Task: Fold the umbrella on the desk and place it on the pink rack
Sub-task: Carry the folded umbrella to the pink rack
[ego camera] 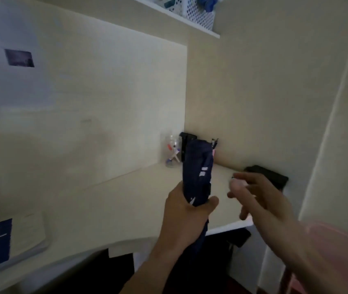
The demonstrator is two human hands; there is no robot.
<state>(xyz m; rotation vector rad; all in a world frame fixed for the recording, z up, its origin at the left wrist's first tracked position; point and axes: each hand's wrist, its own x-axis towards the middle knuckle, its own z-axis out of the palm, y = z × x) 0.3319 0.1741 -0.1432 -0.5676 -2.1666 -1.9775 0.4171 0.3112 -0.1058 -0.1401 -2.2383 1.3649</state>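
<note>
A folded navy umbrella (197, 172) with small white marks stands upright over the pale desk (109, 200). My left hand (186, 217) is wrapped around its lower part, with the handle end hidden below my fist. To the right of the umbrella, a short gap away, my right hand (260, 198) hovers with fingers spread and slightly blurred, holding nothing. A blurry pink surface (338, 251) fills the bottom right corner; I cannot tell whether it is the rack.
A clear jar with pens (172, 152) and a dark holder (184, 145) stand in the desk's back corner. A black object (268, 176) lies at the right edge by the wall. A notebook with a blue label (9, 240) lies front left. A shelf with a white basket (194, 11) hangs above.
</note>
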